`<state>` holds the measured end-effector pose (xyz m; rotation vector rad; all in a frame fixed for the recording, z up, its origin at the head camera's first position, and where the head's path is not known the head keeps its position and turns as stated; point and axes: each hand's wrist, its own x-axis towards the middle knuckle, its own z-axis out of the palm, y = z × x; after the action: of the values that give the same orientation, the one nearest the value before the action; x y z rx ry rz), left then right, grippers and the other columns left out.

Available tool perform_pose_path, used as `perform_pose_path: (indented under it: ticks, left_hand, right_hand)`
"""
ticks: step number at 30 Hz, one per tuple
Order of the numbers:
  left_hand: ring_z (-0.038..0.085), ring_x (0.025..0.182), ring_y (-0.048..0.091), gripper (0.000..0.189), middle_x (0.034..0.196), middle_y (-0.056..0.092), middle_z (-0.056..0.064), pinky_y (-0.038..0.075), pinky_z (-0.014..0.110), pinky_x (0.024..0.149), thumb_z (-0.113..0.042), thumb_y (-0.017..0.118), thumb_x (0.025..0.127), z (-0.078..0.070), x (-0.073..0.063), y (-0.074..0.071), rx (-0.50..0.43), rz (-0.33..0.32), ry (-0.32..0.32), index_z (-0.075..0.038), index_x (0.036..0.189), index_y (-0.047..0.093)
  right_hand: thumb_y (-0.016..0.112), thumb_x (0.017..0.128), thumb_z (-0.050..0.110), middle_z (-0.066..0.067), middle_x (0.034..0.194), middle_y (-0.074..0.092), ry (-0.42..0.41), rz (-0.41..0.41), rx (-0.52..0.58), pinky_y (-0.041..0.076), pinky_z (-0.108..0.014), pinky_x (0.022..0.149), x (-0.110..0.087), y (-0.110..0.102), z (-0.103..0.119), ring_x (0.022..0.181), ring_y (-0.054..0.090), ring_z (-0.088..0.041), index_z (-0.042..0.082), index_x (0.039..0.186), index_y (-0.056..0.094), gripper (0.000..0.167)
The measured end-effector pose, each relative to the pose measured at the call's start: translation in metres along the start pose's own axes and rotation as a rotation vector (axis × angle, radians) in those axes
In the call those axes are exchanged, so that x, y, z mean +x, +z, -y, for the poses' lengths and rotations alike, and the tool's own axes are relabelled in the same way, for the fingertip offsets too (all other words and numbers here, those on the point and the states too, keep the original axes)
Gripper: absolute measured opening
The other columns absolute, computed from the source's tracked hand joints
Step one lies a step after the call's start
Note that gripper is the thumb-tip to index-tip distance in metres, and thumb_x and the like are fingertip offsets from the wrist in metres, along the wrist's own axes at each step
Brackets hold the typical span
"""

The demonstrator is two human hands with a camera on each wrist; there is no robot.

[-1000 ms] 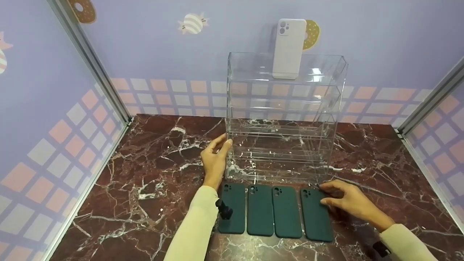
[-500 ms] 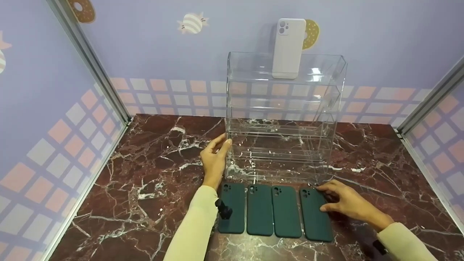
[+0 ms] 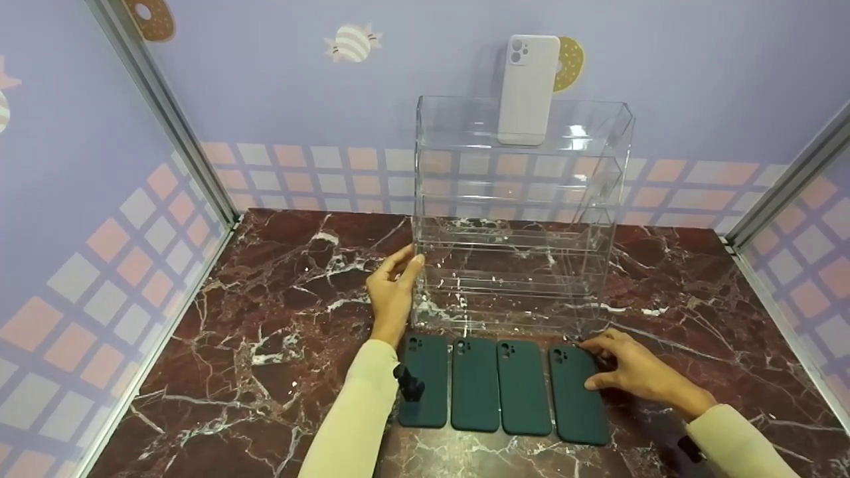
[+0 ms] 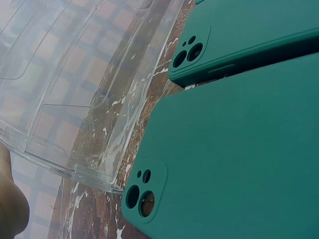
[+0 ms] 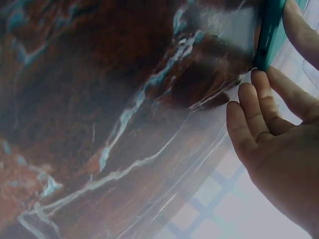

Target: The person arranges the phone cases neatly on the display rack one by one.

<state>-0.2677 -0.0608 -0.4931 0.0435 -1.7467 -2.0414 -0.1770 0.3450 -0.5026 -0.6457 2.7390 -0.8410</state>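
A clear acrylic tiered rack (image 3: 518, 265) stands at the back in the head view. My left hand (image 3: 393, 289) holds its left side edge with thumb and fingers. In front of it several dark green phone cases lie in a row, backs up; one is the leftmost case (image 4: 224, 149), large in the left wrist view. My right hand (image 3: 637, 372) is at the rightmost phone case (image 3: 578, 398), thumb on its right edge, forefinger at its top right corner. In the right wrist view that case's end (image 5: 266, 45) shows between thumb and forefinger; the other fingers are bent below.
A white phone case (image 3: 528, 89) stands upright in the rack's top tier. Patterned panels (image 3: 299, 99) close the back and both sides. Everything stands on a dark red marbled tabletop (image 3: 279, 299). A black wrist mount (image 3: 410, 385) overlaps the leftmost case.
My right hand has shifted slightly left, its forefinger now farther over the rightmost case's top corner. My left hand and the rack look the same.
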Motion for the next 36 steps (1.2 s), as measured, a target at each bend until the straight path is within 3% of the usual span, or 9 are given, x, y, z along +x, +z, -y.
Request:
perform_pose_path:
  ticks: [5, 11, 18, 27, 36]
  left_hand:
    - [0.029, 0.103, 0.074, 0.033, 0.117, 0.075, 0.023, 0.056, 0.024, 0.080, -0.010, 0.081, 0.095, 0.000, 0.000, 0.000, -0.018, 0.004, 0.006, 0.003, 0.124, 0.076]
    - [0.038, 0.106, 0.072, 0.033, 0.117, 0.075, 0.024, 0.055, 0.023, 0.079, -0.009, 0.081, 0.094, 0.000, 0.001, 0.000, -0.017, 0.002, 0.006, 0.003, 0.124, 0.076]
    - [0.036, 0.104, 0.072, 0.034, 0.111, 0.078, 0.016, 0.055, 0.023, 0.078, -0.012, 0.082, 0.094, 0.001, 0.001, 0.001, -0.014, 0.000, -0.001, 0.004, 0.124, 0.076]
    - [0.037, 0.104, 0.072, 0.033, 0.110, 0.078, 0.017, 0.055, 0.024, 0.079, -0.010, 0.082, 0.094, 0.000, 0.001, 0.000, -0.024, 0.003, -0.006, 0.004, 0.124, 0.076]
    - [0.038, 0.106, 0.072, 0.034, 0.112, 0.077, 0.016, 0.055, 0.024, 0.080, -0.011, 0.081, 0.095, 0.000, 0.000, -0.001, 0.010, 0.016, 0.010, 0.003, 0.125, 0.076]
  right_hand:
    - [0.092, 0.084, 0.033, -0.007, 0.113, 0.058, 0.005, -0.011, 0.000, 0.052, -0.041, 0.081, 0.001, 0.001, 0.001, 0.098, 0.056, -0.023, -0.002, 0.131, 0.065, 0.064]
    - [0.093, 0.084, 0.027, -0.008, 0.112, 0.059, -0.035, -0.016, 0.027, 0.053, -0.038, 0.081, 0.003, -0.001, 0.001, 0.095, 0.057, -0.021, -0.002, 0.125, 0.063, 0.060]
    - [0.095, 0.082, 0.023, -0.010, 0.110, 0.063, -0.048, -0.008, 0.060, 0.055, -0.039, 0.079, 0.004, -0.003, 0.001, 0.094, 0.063, -0.024, -0.004, 0.123, 0.060, 0.060]
    - [0.096, 0.080, 0.023, -0.008, 0.109, 0.068, 0.041, 0.010, 0.150, 0.056, -0.034, 0.079, 0.005, -0.005, -0.002, 0.095, 0.066, -0.025, -0.004, 0.129, 0.062, 0.065]
    - [0.092, 0.084, 0.017, -0.012, 0.110, 0.071, 0.023, -0.054, 0.186, 0.058, -0.031, 0.078, 0.001, -0.016, -0.002, 0.095, 0.070, -0.028, -0.006, 0.131, 0.066, 0.058]
